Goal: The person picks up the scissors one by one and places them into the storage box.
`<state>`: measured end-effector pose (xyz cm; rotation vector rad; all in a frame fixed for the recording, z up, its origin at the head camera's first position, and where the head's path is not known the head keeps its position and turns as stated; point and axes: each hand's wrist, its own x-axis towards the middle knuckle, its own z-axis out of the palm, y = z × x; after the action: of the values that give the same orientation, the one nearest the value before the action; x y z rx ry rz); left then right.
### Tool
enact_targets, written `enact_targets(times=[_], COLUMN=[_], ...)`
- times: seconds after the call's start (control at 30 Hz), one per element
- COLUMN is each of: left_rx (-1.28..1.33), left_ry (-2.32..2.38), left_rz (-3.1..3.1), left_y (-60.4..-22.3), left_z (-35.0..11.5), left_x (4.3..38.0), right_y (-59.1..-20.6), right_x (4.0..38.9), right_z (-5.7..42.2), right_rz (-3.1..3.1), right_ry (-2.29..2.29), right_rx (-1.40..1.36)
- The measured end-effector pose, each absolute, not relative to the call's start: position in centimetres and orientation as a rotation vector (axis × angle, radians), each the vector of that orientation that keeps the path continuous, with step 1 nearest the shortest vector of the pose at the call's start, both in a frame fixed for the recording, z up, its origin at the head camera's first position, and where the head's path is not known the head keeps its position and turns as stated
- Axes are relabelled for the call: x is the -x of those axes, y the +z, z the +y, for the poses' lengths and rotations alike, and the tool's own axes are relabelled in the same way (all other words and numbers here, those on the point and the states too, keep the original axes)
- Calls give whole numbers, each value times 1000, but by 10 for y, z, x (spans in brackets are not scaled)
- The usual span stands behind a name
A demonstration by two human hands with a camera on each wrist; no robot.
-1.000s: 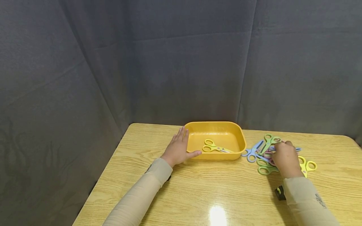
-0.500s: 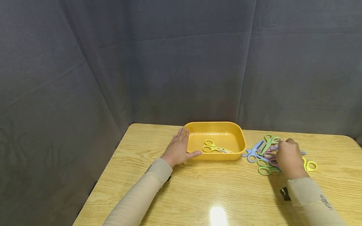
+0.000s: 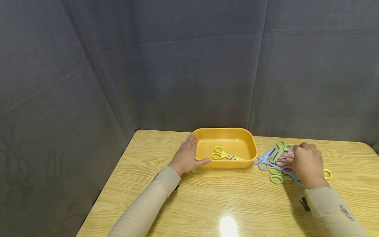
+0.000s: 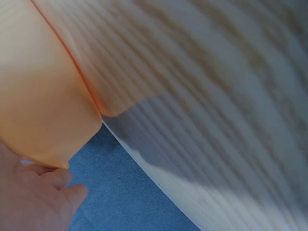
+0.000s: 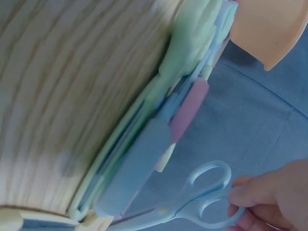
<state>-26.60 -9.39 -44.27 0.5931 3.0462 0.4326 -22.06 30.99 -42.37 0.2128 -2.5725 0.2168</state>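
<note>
My left hand [image 3: 186,156] rests against the left end of a yellow tray [image 3: 228,164], fingers straight along the rim and thumb along the front wall. Inside that tray lies a pair of yellow scissors [image 3: 226,155]. Over a pile of coloured scissors to the right of the tray is my right hand [image 3: 308,164]. In the right wrist view, its fingers and thumb pinch the handle loop of light blue scissors [image 5: 180,201], whose blades point toward the pile; the head view hides them behind the hand.
The pile includes green scissors [image 3: 279,152], pink scissors [image 3: 288,155] and blue scissors [image 3: 267,156]. A yellow handle loop [image 3: 327,174] shows right of the right hand. Dark grey cloth [image 3: 192,65] hangs behind the wooden table [image 3: 213,200].
My right hand has shifted rightward over the pile, exposing more of the pink scissors and covering more of the yellow pair on the right. The left hand and tray stay in place.
</note>
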Motion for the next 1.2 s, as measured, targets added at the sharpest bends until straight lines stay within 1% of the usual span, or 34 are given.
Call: enact_targets(times=[0.17,0.6,0.87,1.2], left_rx=[-585,-588,-577,-574], left_ry=[438,457,414,334], left_rz=[3043,3046,3037,3054], left_y=[-444,-447,-443,-440], left_z=[-95,-95,-94,-93], left_x=[267,267,266,266], right_y=[-419,-411,-407,-398], right_x=[221,222,226,227], right_z=[310,313,314,310], right_rz=[-2480,-2375,-2259,-2249], right_ry=[188,238,195,231], right_rx=[-262,-225,-304,-302])
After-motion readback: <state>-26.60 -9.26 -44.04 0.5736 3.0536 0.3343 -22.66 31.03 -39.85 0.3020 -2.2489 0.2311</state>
